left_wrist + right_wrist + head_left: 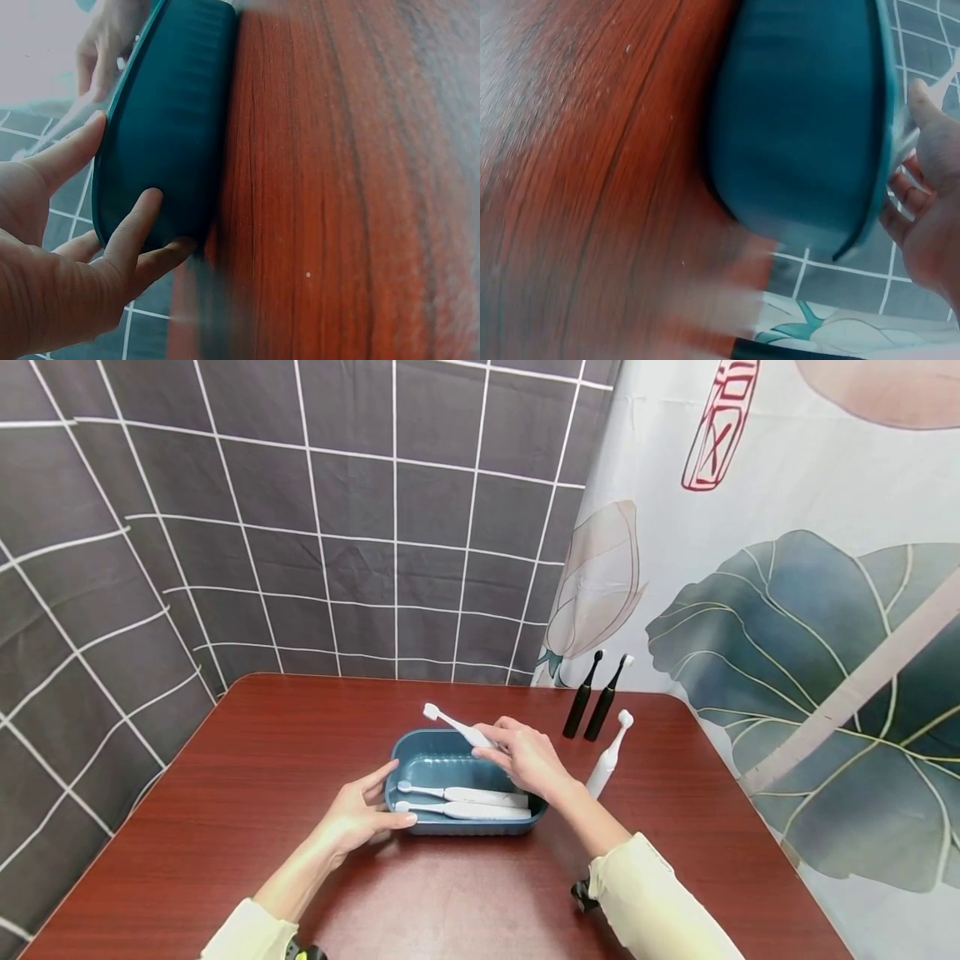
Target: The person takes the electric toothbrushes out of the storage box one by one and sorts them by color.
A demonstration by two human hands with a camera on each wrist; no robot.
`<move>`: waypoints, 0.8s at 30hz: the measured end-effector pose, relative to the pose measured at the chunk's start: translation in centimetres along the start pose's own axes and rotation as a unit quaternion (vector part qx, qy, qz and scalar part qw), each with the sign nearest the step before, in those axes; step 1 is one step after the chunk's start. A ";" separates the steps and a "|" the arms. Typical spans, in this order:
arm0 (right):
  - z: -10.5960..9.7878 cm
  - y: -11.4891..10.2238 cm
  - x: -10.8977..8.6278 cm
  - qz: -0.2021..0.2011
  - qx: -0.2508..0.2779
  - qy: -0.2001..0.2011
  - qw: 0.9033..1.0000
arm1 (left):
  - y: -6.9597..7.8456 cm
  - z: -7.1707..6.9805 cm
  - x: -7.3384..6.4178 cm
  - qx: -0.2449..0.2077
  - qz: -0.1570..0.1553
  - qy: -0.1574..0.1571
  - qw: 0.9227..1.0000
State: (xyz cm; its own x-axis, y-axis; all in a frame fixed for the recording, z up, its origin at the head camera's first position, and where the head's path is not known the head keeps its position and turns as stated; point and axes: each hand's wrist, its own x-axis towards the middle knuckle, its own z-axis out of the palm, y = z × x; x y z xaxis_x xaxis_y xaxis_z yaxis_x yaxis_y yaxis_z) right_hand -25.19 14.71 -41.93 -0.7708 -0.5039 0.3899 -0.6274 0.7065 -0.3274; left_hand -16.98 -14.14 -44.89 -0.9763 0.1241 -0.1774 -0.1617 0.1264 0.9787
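My right hand [528, 760] grips a white electric toothbrush [450, 722] by its handle, over the back right of a blue plastic basket [431, 739]. Its brush head points up and to the left. Two more white electric toothbrushes [487, 796] lie side by side along the front of the basket, heads to the left. With its thumb at the front rim and fingers against the outer wall, my left hand [356, 814] holds the basket's left end. In the right wrist view, the basket wall [802, 120] hides part of the held toothbrush.
Another white electric toothbrush [611, 756] lies right of the basket, partly behind my right forearm. Two black electric toothbrushes [588, 702] lie at the back right of the red-brown table [300, 718]. A grey checked curtain [352, 510] hangs behind the table, a leaf-patterned one [810, 693] at the right.
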 end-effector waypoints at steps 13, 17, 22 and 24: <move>-3.3 0.2 -2.0 -0.020 0.109 0.067 0.992 | -0.1 0.1 0.2 -0.011 0.006 -0.002 1.000; -4.1 0.4 -2.7 -0.027 0.150 0.082 0.985 | -0.1 0.2 0.2 -0.009 0.006 0.000 1.000; -5.1 0.6 -3.8 -0.036 0.179 0.104 0.978 | -0.1 0.2 0.2 -0.008 0.005 0.001 1.000; -5.6 0.7 -4.3 -0.040 0.187 0.110 0.975 | 0.0 0.2 0.2 -0.006 0.005 0.001 1.000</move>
State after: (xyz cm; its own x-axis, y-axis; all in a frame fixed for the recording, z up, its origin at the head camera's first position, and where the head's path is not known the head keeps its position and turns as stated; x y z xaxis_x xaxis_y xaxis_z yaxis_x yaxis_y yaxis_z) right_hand -21.72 20.13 -39.00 -0.7016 -0.4012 0.5889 -0.7123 0.4178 -0.5639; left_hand -17.16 -13.96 -44.99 -0.9779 0.1242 -0.1681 -0.1544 0.1132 0.9815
